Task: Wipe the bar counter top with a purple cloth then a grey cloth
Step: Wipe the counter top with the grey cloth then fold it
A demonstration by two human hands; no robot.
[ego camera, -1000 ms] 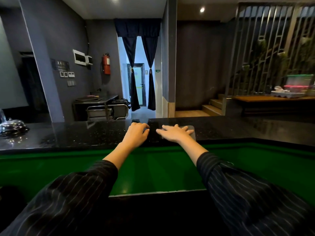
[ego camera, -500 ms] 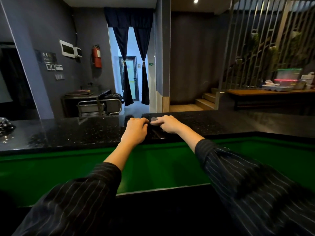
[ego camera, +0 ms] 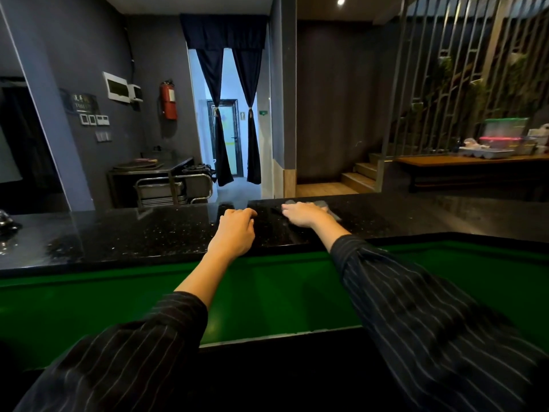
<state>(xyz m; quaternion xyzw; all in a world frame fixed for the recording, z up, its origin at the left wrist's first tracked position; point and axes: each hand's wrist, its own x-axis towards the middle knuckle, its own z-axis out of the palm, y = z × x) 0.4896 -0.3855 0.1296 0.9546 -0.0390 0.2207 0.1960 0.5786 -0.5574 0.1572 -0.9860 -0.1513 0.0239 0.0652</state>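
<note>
The bar counter top [ego camera: 148,233] is black speckled stone running across the view. My right hand [ego camera: 303,215] lies palm down on a grey cloth [ego camera: 325,207] at the counter's far edge; the cloth shows only past the fingers and at the hand's right side. My left hand [ego camera: 234,230] rests on the counter to the left, fingers curled under. A dark patch [ego camera: 222,208] sits just beyond its knuckles; I cannot tell whether it is a cloth or a reflection. No purple cloth is clearly visible.
A green ledge [ego camera: 267,292] lies below the counter on my side. A metal dome lid [ego camera: 7,224] sits at the counter's far left. Beyond are a steel cart [ego camera: 175,188], a curtained doorway [ego camera: 228,129], steps [ego camera: 356,176] and a wooden table with containers [ego camera: 490,144].
My right hand has slid to the right with the grey cloth, away from my left hand. The left hand has stayed in place on the counter.
</note>
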